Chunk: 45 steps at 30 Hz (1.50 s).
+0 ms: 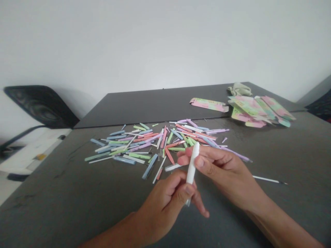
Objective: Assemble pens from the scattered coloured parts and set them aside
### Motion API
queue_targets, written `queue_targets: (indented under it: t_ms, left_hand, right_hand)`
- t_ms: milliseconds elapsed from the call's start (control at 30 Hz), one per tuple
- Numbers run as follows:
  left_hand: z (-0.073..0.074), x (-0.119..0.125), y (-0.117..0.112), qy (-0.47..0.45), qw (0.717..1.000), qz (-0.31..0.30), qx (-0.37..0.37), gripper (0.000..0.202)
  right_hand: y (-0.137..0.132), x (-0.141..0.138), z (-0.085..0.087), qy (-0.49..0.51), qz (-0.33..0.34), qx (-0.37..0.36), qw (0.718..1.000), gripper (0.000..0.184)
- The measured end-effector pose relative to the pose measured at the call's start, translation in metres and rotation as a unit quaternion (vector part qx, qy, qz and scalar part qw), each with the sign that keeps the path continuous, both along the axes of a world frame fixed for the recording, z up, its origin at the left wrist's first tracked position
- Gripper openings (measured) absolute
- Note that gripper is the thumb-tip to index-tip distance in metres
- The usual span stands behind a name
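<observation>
Both hands hold one white pen barrel [192, 165], which stands nearly upright above the dark table [77, 193]. My left hand [168, 198] pinches its lower end between thumb and fingers. My right hand [219, 168] grips its upper half with thumb and fingertips. Just behind the hands lies a spread pile of pastel pen parts [155, 143]: blue, green, pink, purple and white barrels, caps and thin refills.
A single thin white refill [269, 179] lies on the table right of my right hand. Flattened pastel cardboard boxes [258, 110] and one apart [209, 104] lie at the back right, with a crumpled cloth [239, 89] behind. A black chair [38, 106] stands at left.
</observation>
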<state>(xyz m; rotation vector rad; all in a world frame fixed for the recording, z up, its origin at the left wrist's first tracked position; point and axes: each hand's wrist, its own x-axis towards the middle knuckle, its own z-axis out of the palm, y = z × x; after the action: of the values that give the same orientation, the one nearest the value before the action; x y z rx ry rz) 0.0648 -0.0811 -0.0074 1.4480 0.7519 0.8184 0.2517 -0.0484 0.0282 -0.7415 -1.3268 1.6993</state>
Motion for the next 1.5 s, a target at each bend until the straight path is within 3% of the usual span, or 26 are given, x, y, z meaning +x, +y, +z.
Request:
queue_targets:
  t_ms: [67, 133, 233, 300, 433, 667, 800, 1000, 1300, 1500]
  left_hand:
    - [0.001, -0.001, 0.001, 0.014, 1.0, -0.002, 0.014, 0.039]
    - [0.0, -0.001, 0.001, 0.014, 1.0, -0.006, 0.016, 0.037]
    - [-0.002, 0.001, 0.0, -0.022, 1.0, -0.007, -0.005, 0.036]
    - [-0.004, 0.002, 0.0, -0.041, 0.999, -0.003, -0.022, 0.038]
    - [-0.007, 0.002, 0.0, -0.042, 0.999, -0.005, -0.026, 0.036]
    - [-0.003, -0.005, 0.004, 0.015, 1.0, -0.019, 0.005, 0.035]
    - [-0.002, -0.004, 0.004, 0.041, 0.999, -0.011, 0.02, 0.039]
    - [-0.003, 0.001, 0.001, -0.02, 0.999, -0.01, -0.023, 0.035]
    - [-0.006, -0.002, 0.0, -0.01, 0.999, -0.028, -0.031, 0.035]
    - [-0.004, 0.003, -0.002, -0.068, 0.995, -0.027, -0.071, 0.036]
  right_hand:
    - [0.002, 0.0, 0.0, -0.025, -0.062, 0.022, 0.998, 0.02]
    - [0.003, 0.002, -0.003, -0.03, -0.102, 0.042, 0.993, 0.022]
    - [0.003, 0.005, -0.007, -0.008, -0.065, 0.064, 0.996, 0.05]
    - [0.002, 0.006, -0.009, -0.022, -0.029, 0.056, 0.998, 0.057]
    - [0.001, 0.008, -0.006, -0.081, -0.023, 0.039, 0.996, 0.045]
    - [0.003, 0.008, 0.004, -0.119, -0.063, 0.097, 0.986, 0.035]
    - [0.001, 0.011, 0.003, -0.143, -0.049, 0.102, 0.983, 0.03]
    - [0.004, 0.015, 0.003, -0.113, -0.082, 0.097, 0.986, 0.026]
    - [0.002, 0.013, 0.006, -0.132, -0.093, 0.142, 0.977, 0.023]
    - [0.002, 0.011, 0.006, -0.112, -0.096, 0.121, 0.982, 0.027]
